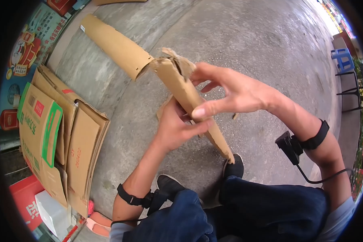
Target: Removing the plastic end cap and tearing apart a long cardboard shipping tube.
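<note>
A long, narrow piece of folded cardboard (181,87) with a torn, ragged upper end slants across the middle of the view. My left hand (177,125) grips it from the left, thumb across its front. My right hand (236,90) touches its right edge with the thumb, while the other fingers are spread behind the upper part. Part of another cardboard piece shows behind my left hand. Beyond the torn end, a curved cardboard sheet (116,45) lies on the concrete floor.
Flattened cardboard boxes (86,148) lean in a stack at the left, by a printed poster (33,45). Below them are a white box (51,211) and pink shoes (98,225). A small scrap (235,116) lies on the floor. A blue plastic stool (343,60) stands far right.
</note>
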